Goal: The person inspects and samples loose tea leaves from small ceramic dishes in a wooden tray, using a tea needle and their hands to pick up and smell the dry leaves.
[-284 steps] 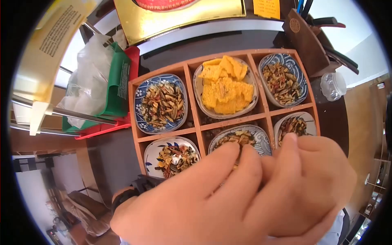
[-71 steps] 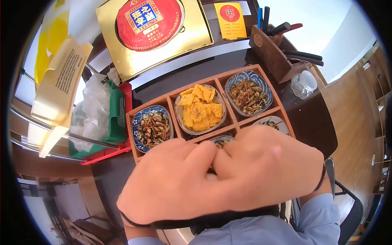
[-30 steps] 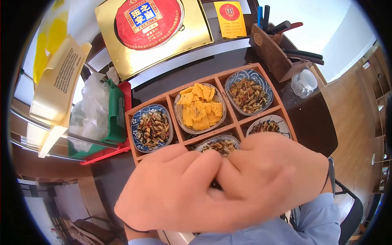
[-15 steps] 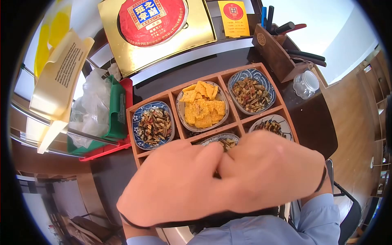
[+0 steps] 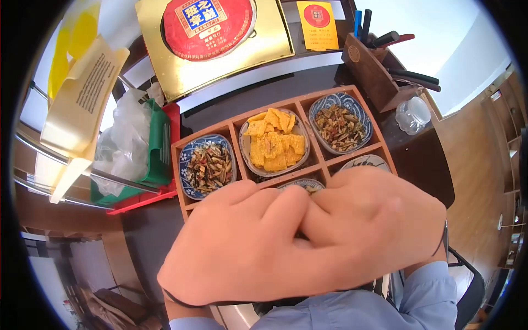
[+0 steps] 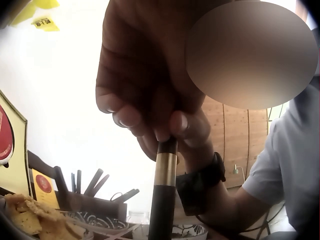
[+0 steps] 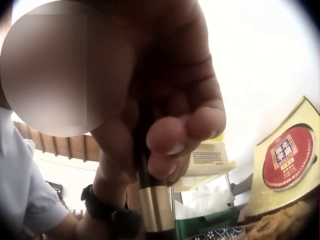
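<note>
My left hand and right hand meet knuckle to knuckle in the head view, above a wooden compartment tray. Seen from both wrists, a slim dark rod with a brass band points down from curled fingers. Thumb and fingers of each hand close round its upper part; the head view hides it behind the hands. Beyond the hands, the tray carries yellow crisp pieces in a middle dish. Dried, mixed brown bits fill the left dish, and similar bits the right one. The front dishes are mostly covered.
At the back stands a gold box with a red round centre, beside a yellow card. A wooden holder with pens and a glass jar are at right. A green bin with plastic bags sits left.
Since the oldest frame, the head view has shifted, showing more of the gold box, and both hands have come knuckle to knuckle. Over the last second they stay together, shifting slightly over the front dishes.
</note>
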The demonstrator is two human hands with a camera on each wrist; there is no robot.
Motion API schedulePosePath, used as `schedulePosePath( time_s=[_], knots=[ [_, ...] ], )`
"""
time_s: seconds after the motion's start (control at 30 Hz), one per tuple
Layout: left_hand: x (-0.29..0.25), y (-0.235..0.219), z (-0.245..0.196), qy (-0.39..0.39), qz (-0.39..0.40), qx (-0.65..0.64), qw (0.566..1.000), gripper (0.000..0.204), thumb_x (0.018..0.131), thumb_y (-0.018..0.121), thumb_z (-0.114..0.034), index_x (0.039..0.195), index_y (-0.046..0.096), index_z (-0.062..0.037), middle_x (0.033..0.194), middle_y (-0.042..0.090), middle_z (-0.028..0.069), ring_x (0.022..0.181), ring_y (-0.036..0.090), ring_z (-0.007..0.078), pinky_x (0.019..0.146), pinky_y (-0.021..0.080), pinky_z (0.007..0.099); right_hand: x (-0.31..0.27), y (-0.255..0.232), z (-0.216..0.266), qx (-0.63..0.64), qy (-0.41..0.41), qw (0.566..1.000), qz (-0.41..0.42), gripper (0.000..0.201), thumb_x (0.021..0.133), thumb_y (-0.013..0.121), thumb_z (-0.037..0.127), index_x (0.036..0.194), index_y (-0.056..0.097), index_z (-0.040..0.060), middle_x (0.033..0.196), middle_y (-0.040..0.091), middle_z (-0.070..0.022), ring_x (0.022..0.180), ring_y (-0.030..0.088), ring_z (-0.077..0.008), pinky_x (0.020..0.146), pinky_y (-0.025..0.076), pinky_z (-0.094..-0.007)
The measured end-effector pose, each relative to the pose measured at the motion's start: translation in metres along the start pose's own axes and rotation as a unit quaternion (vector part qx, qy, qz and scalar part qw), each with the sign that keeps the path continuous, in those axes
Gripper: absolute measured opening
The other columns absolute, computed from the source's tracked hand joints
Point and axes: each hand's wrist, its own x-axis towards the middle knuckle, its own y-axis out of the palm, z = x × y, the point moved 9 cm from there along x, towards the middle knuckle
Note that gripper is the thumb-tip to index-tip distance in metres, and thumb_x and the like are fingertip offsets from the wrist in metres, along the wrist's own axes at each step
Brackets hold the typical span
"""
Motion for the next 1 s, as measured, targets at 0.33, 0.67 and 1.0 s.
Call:
schedulePosePath(
  time_s=[0.33,0.67,1.0],
  knots=[
    [0.002,-0.020,-0.015,-0.050,-0.129,0.030,0.990,0.018,0.053,0.066,-0.015,0.068,0.062,-0.0075,0.052,0.045,0.0055,0.047,0.044,0.0245,0.045,0.035,0.0335,-0.003,0.006,0.009,-0.036,-0.059,0.998,0.009,0.016,0.064,0.062,0.017,0.071,0.052,0.0059,0.059,0.051,-0.0054,0.053,0.052,-0.0258,0.048,0.040,-0.0350],
    [-0.007,-0.005,0.017,-0.187,-0.061,-0.054,0.979,0.015,0.052,0.066,-0.013,0.066,0.061,-0.0121,0.053,0.042,0.0050,0.045,0.042,0.0239,0.045,0.033,0.0327,-0.005,-0.002,0.013,-0.046,-0.023,0.997,0.051,0.015,0.060,0.062,0.018,0.066,0.051,0.0082,0.057,0.046,-0.0022,0.049,0.048,-0.0206,0.046,0.037,-0.0326],
    [0.006,-0.005,0.001,-0.074,-0.017,0.032,0.997,0.020,0.053,0.069,-0.020,0.064,0.057,-0.0068,0.053,0.042,0.0075,0.046,0.043,0.0250,0.044,0.033,0.0335,-0.005,0.002,0.021,-0.084,-0.087,0.992,0.017,0.015,0.058,0.060,0.017,0.068,0.052,0.0086,0.059,0.049,-0.0015,0.050,0.048,-0.0201,0.046,0.037,-0.0327]
  ],
)
